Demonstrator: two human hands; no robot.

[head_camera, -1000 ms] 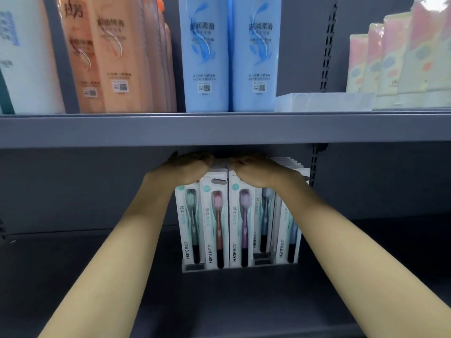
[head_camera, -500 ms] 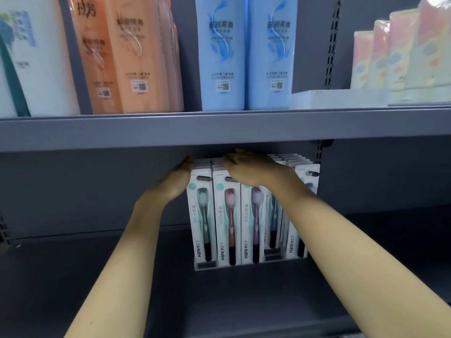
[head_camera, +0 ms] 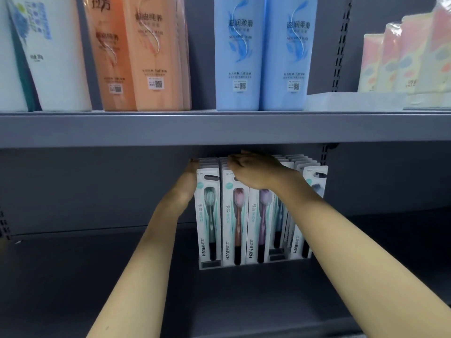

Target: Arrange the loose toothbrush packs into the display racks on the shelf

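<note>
Because the flat white card-and-blister toothbrush packs [head_camera: 234, 215] are light, stiff and slippery, take them by the top card edge; they stand upright in the clear plastic rack [head_camera: 211, 265] beneath both hands. The left hand [head_camera: 189, 178] lies flat against the outer pack, fingers straight; the right hand [head_camera: 253, 168] rests flat on the tops, holding nothing

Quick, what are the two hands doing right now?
Left hand: open, flat against the side of the toothbrush packs.
Right hand: open, resting on top of the packs.
</note>
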